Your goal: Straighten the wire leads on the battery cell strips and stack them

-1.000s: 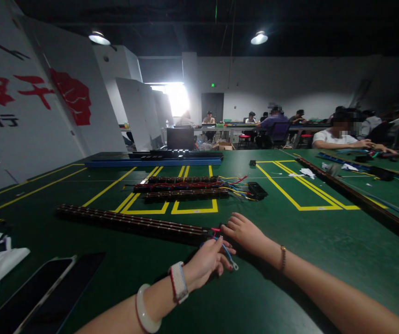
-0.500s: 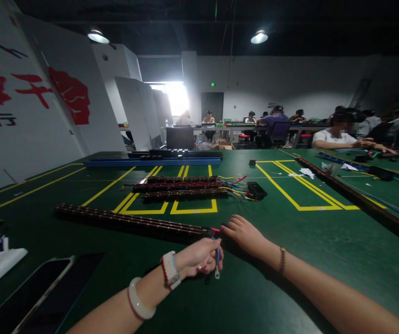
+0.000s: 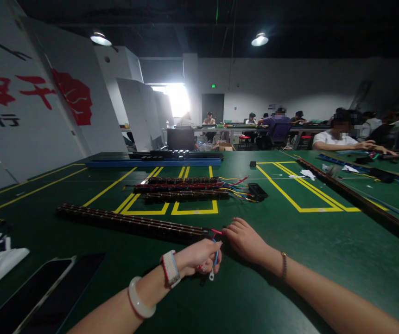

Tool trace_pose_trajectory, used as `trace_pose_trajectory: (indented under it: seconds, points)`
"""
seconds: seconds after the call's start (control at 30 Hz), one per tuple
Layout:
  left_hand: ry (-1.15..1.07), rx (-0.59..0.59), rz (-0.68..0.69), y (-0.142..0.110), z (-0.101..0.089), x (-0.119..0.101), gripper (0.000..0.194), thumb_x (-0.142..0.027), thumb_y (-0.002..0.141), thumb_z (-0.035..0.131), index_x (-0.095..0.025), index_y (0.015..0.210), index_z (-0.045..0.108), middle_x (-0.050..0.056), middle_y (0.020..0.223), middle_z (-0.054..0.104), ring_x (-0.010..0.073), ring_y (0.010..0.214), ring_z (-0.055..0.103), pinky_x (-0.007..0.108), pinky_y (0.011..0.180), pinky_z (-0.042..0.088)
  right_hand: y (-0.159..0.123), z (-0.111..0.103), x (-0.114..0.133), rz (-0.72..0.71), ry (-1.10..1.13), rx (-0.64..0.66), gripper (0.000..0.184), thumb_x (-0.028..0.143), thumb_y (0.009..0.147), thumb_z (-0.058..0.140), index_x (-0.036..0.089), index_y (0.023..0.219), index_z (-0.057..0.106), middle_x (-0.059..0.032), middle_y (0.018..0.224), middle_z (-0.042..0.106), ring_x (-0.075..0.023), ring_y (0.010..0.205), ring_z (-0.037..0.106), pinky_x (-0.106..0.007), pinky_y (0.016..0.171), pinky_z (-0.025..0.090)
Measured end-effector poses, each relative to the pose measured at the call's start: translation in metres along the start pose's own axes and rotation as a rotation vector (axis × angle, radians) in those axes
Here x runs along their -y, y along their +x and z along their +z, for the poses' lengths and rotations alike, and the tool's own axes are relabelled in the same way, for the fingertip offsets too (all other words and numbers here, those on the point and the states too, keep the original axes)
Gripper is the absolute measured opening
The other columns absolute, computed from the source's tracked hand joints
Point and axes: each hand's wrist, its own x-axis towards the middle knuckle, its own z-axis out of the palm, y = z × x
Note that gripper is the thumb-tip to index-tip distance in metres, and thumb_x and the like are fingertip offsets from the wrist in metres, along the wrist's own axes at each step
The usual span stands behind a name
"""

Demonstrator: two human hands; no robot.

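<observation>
A long dark bar (image 3: 133, 225) with rows of pale dots lies slantwise on the green table, and short wires come out of its right end. My left hand (image 3: 199, 256) is closed on a blue wire (image 3: 216, 256). The wire's metal ring terminal (image 3: 211, 277) hangs below the fingers. To the right, my right hand (image 3: 245, 237) rests low over the table with its fingers curled together. A red wire (image 3: 216, 231) runs from the bar's end to those fingertips, which seem to pinch it; its tip is hidden.
Beyond the bar lie shorter dark bars (image 3: 185, 195) with coloured wires and a black connector (image 3: 257, 192). Blue and black rails (image 3: 150, 163) lie at the back. A black flat tray-like object (image 3: 42, 287) and white plastic (image 3: 3, 269) are at left. A co-worker (image 3: 338, 134) sits at right.
My left hand has closed its fingers round the blue wire and turned, so the ring terminal moved left and now points down. My right hand has stayed almost still.
</observation>
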Motion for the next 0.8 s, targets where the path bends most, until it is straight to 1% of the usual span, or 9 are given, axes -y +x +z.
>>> trace_pose_trajectory:
  seconds: [0.1, 0.17, 0.23, 0.27, 0.37, 0.47, 0.57, 0.7, 0.8]
  points:
    - [-0.008, -0.022, 0.038, 0.001, 0.003, 0.001, 0.057, -0.066, 0.081, 0.040, -0.010, 0.076, 0.052, 0.008, 0.064, 0.062, 0.0036, 0.033, 0.035, 0.018, 0.035, 0.017, 0.000, -0.001, -0.001, 0.008, 0.028, 0.003, 0.028, 0.014, 0.088, 0.044, 0.020, 0.113, 0.057, -0.0042, 0.092, 0.060, -0.0147, 0.091, 0.051, -0.035, 0.103, 0.028]
    - [-0.007, -0.044, 0.067, 0.001, 0.007, 0.002, 0.064, -0.070, 0.079, 0.040, -0.009, 0.086, 0.055, 0.010, 0.071, 0.064, 0.0048, 0.035, 0.041, 0.018, 0.035, 0.019, 0.000, -0.004, -0.002, 0.018, 0.058, 0.009, 0.029, 0.015, 0.089, 0.043, 0.021, 0.113, 0.058, -0.0044, 0.091, 0.060, -0.0143, 0.089, 0.051, -0.035, 0.101, 0.030]
    - [-0.005, -0.090, 0.070, 0.000, 0.011, 0.001, 0.071, -0.075, 0.077, 0.035, -0.009, 0.095, 0.055, 0.009, 0.071, 0.065, 0.0060, 0.035, 0.043, 0.018, 0.035, 0.020, 0.001, -0.008, 0.000, 0.037, 0.101, 0.019, 0.028, 0.017, 0.090, 0.042, 0.021, 0.112, 0.059, -0.0048, 0.091, 0.060, -0.0144, 0.088, 0.051, -0.035, 0.098, 0.031]
    - [-0.001, -0.114, 0.064, -0.001, 0.013, 0.001, 0.074, -0.077, 0.077, 0.030, -0.009, 0.094, 0.055, 0.010, 0.069, 0.064, 0.0062, 0.035, 0.043, 0.018, 0.035, 0.020, 0.002, -0.011, 0.001, 0.055, 0.130, 0.025, 0.028, 0.018, 0.091, 0.042, 0.021, 0.112, 0.059, -0.0052, 0.092, 0.060, -0.0148, 0.089, 0.051, -0.036, 0.097, 0.032]
    - [0.009, -0.133, 0.047, -0.002, 0.017, 0.001, 0.083, -0.081, 0.076, 0.016, -0.008, 0.075, 0.055, 0.014, 0.070, 0.064, 0.0057, 0.034, 0.041, 0.019, 0.034, 0.020, 0.004, -0.021, 0.010, 0.126, 0.248, 0.054, 0.029, 0.032, 0.092, 0.043, 0.020, 0.112, 0.060, -0.0072, 0.099, 0.059, -0.0170, 0.094, 0.050, -0.037, 0.094, 0.033]
    - [0.006, -0.118, 0.035, 0.000, 0.017, 0.003, 0.085, -0.083, 0.073, 0.012, -0.008, 0.068, 0.052, 0.014, 0.067, 0.063, 0.0070, 0.035, 0.044, 0.019, 0.033, 0.022, 0.003, -0.027, 0.022, 0.201, 0.303, 0.071, 0.045, 0.049, 0.083, 0.056, 0.020, 0.117, 0.057, -0.0083, 0.108, 0.055, -0.0202, 0.100, 0.047, -0.038, 0.094, 0.034]
    - [-0.019, -0.116, -0.005, 0.001, 0.016, 0.004, 0.082, -0.083, 0.074, 0.014, -0.009, 0.077, 0.050, 0.012, 0.062, 0.061, 0.0090, 0.036, 0.047, 0.018, 0.033, 0.027, 0.000, -0.027, 0.029, 0.294, 0.276, 0.071, 0.058, 0.050, 0.070, 0.069, 0.020, 0.118, 0.054, -0.0083, 0.110, 0.052, -0.0225, 0.103, 0.044, -0.038, 0.094, 0.033]
    - [-0.063, -0.130, 0.002, -0.005, 0.019, -0.002, 0.076, -0.077, 0.080, 0.018, -0.009, 0.108, 0.039, 0.010, 0.063, 0.061, 0.0121, 0.039, 0.051, 0.018, 0.036, 0.034, 0.001, -0.024, 0.028, 0.362, 0.212, 0.053, 0.040, 0.041, 0.070, 0.070, 0.017, 0.100, 0.059, -0.0056, 0.099, 0.054, -0.0206, 0.096, 0.046, -0.036, 0.090, 0.032]
    - [-0.112, -0.120, 0.020, -0.009, 0.022, -0.004, 0.071, -0.070, 0.085, 0.021, -0.010, 0.123, 0.027, 0.010, 0.066, 0.062, 0.0144, 0.043, 0.055, 0.020, 0.038, 0.038, 0.003, -0.023, 0.025, 0.357, 0.174, -0.008, 0.024, 0.033, 0.075, 0.068, 0.017, 0.091, 0.060, -0.0031, 0.089, 0.056, -0.0174, 0.087, 0.048, -0.033, 0.085, 0.031]
